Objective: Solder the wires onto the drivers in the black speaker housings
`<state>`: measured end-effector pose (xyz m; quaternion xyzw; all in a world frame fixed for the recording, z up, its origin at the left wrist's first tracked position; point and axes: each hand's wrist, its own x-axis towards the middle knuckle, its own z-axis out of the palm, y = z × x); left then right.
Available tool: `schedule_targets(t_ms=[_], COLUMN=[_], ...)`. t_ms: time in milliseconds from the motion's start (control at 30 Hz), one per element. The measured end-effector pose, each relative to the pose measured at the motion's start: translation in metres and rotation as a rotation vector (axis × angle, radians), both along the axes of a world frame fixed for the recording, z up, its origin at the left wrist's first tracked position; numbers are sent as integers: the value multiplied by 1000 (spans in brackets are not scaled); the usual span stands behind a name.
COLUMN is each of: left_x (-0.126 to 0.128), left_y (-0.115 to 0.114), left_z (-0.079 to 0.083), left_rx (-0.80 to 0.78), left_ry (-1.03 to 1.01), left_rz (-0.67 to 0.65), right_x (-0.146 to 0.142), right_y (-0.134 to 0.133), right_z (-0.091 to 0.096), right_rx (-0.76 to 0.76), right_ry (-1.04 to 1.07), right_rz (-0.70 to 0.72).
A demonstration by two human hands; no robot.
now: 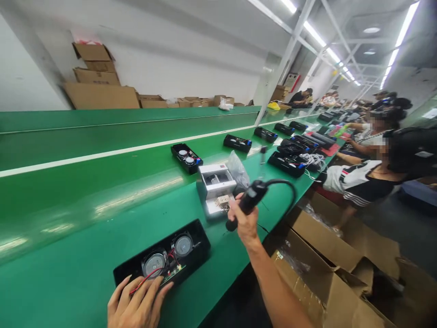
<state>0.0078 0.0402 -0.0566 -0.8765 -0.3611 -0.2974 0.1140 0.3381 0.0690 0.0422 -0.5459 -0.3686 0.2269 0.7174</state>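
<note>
My right hand [244, 216] is wrapped round a black electric screwdriver [252, 197], whose cable curves away to the right. It is close to the front of a silver screw feeder [215, 187] with a brass-coloured part at its outlet. At the lower left, my left hand [136, 300] lies with fingers spread over the near edge of an open black speaker housing [162, 257]. Two round speaker drivers [153, 265], a green circuit board [175, 272] and red and black wires show inside. The wires run by my left fingertips.
Several black housings [187, 157] stand along the green bench [85, 237]. A clear plastic bag [239, 168] is behind the feeder. White cables [312, 160] lie farther right. Cardboard boxes [314, 273] fill the floor at right, where a co-worker [358, 182] sits.
</note>
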Motion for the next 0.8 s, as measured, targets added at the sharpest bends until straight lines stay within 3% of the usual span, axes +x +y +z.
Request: schedule_targets(t_ms=[100,167,267,400,533,667,800], left_x=[2,4,8,13,19,25,26], left_y=[1,3,4,2,-2,-5,-7], left_z=[8,14,22,30,35,38,39], left_rx=[33,52,56,22,-25,-55,-62], left_ry=[20,1,-35,-81,-140,-203,-199], left_rz=[-16,-33,-42,-24,39,90,97], right_x=[5,7,8,11,0,-23,-27], right_y=[4,12,28,42,31,5,-3], right_z=[26,40,46,39,39,49,60], right_rx=[209,264,221,150,111,251,355], right_ry=[-27,-110,-217,-236,-154,-24,-16], right_rz=[-74,-113,-131,-34,116,256,207])
